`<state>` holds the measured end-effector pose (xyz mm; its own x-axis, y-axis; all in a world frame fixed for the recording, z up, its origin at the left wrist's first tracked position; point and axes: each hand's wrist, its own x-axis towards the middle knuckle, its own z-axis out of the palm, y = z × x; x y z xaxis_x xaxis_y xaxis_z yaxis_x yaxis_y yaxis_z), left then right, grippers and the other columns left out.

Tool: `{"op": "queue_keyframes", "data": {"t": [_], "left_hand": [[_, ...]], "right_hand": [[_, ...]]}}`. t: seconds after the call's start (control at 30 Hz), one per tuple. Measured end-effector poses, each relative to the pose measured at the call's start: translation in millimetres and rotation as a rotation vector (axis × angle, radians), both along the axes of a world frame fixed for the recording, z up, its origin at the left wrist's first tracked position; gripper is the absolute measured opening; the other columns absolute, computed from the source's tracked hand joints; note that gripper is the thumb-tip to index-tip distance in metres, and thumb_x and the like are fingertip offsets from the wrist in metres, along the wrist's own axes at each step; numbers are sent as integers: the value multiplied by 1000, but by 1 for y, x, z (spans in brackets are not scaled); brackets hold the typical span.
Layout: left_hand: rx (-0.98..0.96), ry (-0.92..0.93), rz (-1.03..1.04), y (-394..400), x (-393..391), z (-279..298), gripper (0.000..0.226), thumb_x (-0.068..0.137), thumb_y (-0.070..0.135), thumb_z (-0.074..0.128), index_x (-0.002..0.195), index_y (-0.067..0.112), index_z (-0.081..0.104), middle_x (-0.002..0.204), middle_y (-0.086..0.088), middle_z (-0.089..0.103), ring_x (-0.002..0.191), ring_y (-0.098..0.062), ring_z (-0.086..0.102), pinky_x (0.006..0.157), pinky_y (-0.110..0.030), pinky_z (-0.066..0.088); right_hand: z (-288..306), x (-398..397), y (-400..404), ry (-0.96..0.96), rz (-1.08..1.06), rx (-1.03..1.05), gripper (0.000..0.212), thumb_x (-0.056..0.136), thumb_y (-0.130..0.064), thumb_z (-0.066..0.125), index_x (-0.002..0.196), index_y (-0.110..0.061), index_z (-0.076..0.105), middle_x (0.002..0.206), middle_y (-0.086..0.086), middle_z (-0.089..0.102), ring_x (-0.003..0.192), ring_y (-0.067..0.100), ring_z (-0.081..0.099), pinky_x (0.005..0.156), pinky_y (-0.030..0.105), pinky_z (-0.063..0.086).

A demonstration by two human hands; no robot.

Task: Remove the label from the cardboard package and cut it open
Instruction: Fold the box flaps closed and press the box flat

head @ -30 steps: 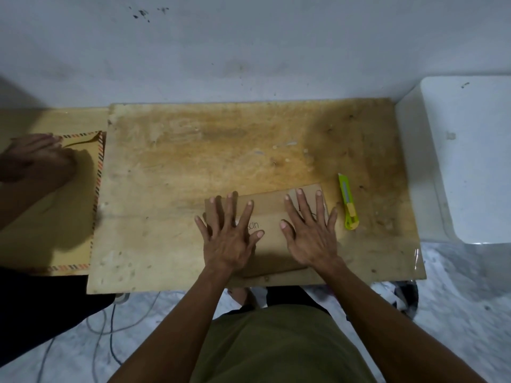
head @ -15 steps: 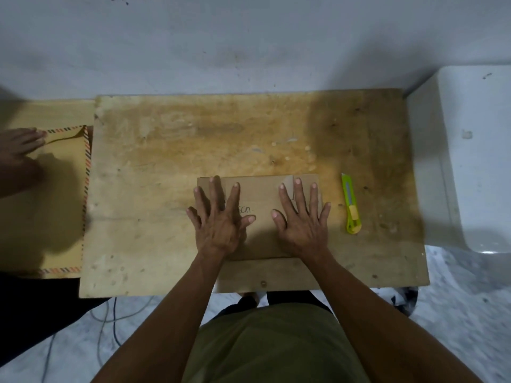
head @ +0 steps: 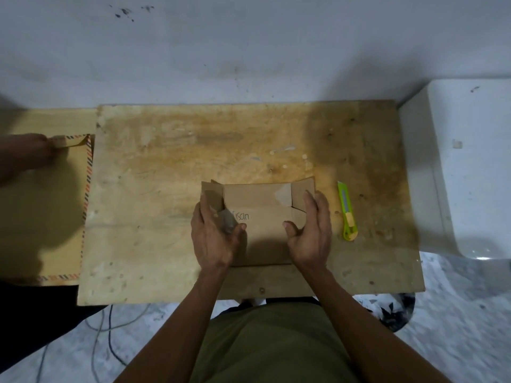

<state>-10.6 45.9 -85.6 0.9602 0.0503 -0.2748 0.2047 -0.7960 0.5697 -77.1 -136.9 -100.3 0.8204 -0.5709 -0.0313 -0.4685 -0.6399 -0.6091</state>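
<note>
**Both hands on the box ends, knife lying to the right**

The cardboard box (head: 258,225) lies flattened on the wooden board (head: 171,189), between the two hands and near the board's front edge. Its side flaps stand up at each end. The left hand (head: 214,239) grips the left end, fingers wrapped over the raised flap and thumb pressed onto the top face. The right hand (head: 311,230) holds the right end, fingers laid along the upright flap and thumb curled in toward the top face. Handwriting (head: 241,216) sits just right of the left thumb; its first letters are covered by the hand and the rest is hard to read. A pale torn patch (head: 283,196) shows near the far right corner, just left of the right fingertips.

Just right of the right hand, apart from the box, lies a green utility knife (head: 347,212), pointing away from the person. Beyond both hands the board is bare wood up to the wall (head: 249,51).

Far to the left of the left hand, another person's hand (head: 33,153), blurred and cut off by the frame edge, rests on a striped-edged envelope (head: 55,205). To the right of the board stands a white object (head: 470,161), only partly in view.
</note>
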Motion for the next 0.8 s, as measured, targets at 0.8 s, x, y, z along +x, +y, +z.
{"op": "queue_keyframes", "data": {"t": [0.8], "left_hand": [[-76, -214, -383, 0, 13, -25, 41, 102, 27, 42, 138, 14, 57, 147, -17, 47, 136, -32, 40, 113, -42, 35]], "right_hand": [[-11, 18, 22, 105, 225, 69, 56, 100, -43, 23, 150, -23, 38, 160, -2, 30, 149, 15, 20, 116, 49, 26]]}}
